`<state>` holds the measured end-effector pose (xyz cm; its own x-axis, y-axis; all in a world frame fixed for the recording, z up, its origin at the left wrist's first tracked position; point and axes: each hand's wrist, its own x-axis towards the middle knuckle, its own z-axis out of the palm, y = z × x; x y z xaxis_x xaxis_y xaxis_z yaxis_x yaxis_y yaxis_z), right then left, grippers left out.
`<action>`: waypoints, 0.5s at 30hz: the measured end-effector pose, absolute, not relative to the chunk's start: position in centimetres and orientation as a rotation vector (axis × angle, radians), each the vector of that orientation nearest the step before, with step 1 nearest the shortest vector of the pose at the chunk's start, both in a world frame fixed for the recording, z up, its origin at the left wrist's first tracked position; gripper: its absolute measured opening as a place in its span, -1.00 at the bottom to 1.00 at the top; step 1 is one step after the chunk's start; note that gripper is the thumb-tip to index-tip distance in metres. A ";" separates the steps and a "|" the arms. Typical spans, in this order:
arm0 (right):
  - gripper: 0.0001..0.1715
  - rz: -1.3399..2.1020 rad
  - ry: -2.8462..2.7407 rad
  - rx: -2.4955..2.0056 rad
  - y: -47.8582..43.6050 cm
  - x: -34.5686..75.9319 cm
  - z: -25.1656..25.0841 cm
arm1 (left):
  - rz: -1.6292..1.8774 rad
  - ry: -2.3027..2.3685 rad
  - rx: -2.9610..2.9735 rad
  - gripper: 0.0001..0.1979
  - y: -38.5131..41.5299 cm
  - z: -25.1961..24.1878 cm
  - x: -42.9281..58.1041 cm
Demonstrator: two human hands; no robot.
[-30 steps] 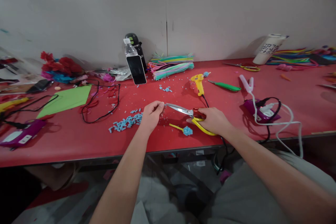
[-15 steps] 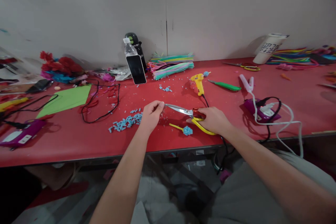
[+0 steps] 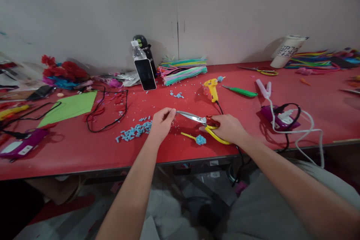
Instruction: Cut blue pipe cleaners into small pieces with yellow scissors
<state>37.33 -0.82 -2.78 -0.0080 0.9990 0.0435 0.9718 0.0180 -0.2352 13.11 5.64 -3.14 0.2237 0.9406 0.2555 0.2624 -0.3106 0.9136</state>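
My right hand (image 3: 229,128) grips the yellow handles of a pair of scissors (image 3: 197,119) whose blades point left over the red table (image 3: 84,150). My left hand (image 3: 161,123) is closed in a pinch right at the blade tips; what it holds is too small to make out. A pile of small light-blue cut pieces (image 3: 135,131) lies just left of that hand. In front of the scissors lies a yellow stem with a blue tuft (image 3: 195,138).
A yellow glue gun (image 3: 212,88), a green-handled tool (image 3: 240,91) and pipe-cleaner bundles (image 3: 182,70) lie behind. A phone (image 3: 145,74) leans on bottles. Green paper (image 3: 70,107), black cable (image 3: 108,114) and purple devices (image 3: 278,120) sit to the sides. The table edge is near me.
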 end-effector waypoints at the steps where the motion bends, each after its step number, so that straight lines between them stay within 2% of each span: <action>1: -0.41 0.199 -2.089 -2.063 -0.8 37.3 -2.8 | 1.117 1.124 1.734 -0.67 5.6 -3.1 13.1; 15: -0.42 0.198 -2.076 -2.050 -0.9 37.5 -2.9 | 1.114 1.129 1.690 -0.67 5.9 -3.3 13.2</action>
